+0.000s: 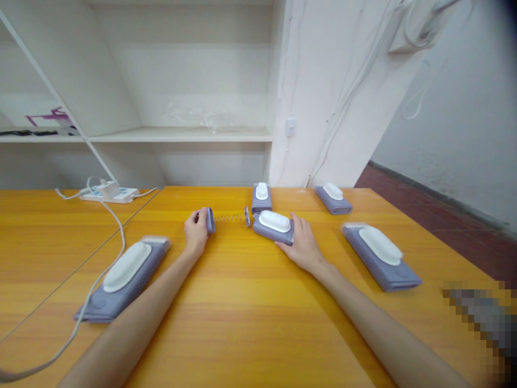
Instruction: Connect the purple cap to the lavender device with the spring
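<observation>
Left hand: resting on the table, fingers curled shut around a small purple cap, thumb on its near side.
Cap: upright at the far side of the left hand, mid-table, left of the spring.
Spring: thin coil lying flat, running right from the cap toward a small purple end piece; whether it touches either one is too small to tell.
Right hand: palm down, fingers spread and laid against the right end of the middle device; pressing on it rather than closed round it.
Middle device: purple base with white ribbed top, flat on the table, just right of the end piece.
Other devices: one just beyond the middle one at the far edge; one far right; one near right; one near left. All the same purple-and-white kind, well apart from each other.
Power strip: white, far left on the table.
Cable: white, looping toward the near left edge, passing beside the near-left device.
Shelf: white, behind the table, with clear plastic wrap on it.
</observation>
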The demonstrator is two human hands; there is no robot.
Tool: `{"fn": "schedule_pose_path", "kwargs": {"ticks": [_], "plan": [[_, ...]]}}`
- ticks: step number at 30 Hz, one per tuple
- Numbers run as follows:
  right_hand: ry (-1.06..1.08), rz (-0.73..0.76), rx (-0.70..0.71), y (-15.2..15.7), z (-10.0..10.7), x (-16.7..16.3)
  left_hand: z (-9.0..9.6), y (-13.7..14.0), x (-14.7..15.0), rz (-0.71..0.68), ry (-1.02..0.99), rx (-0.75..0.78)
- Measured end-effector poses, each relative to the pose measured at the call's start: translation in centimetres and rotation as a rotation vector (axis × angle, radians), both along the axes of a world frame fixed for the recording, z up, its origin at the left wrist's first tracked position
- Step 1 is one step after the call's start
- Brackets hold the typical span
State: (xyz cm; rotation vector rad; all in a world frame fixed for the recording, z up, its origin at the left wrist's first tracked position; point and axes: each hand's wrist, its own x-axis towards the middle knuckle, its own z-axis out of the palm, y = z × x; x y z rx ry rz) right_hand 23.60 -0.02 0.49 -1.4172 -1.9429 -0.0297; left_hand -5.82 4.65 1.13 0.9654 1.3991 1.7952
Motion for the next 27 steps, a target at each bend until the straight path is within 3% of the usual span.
{"fn": "schedule_pose_path", "kwargs": {"ticks": [5,12,16,20,27], "plan": [[-0.012,0.004,0.052,-0.1,0.1,-0.2,0.0,0.0,-0.2,-0.022,0.058,-0.002],[0.054,-0.013,0.280,-0.9,1.2,0.1,0.3,-0.1,-0.2,-0.035,0.012,0.016],[-0.015,0.061,0.343,-0.8,1.4,0.5,0.3,-0.1,-0.2,-0.031,0.015,0.012],[-0.079,0.034,0.287,-0.6,1.4,0.6,0.2,-0.2,-0.2,-0.042,-0.006,0.012],[0.029,0.068,0.162,0.2,0.8,0.7,0.6,-0.3,-0.1,-0.036,-0.125,-0.010]]}}
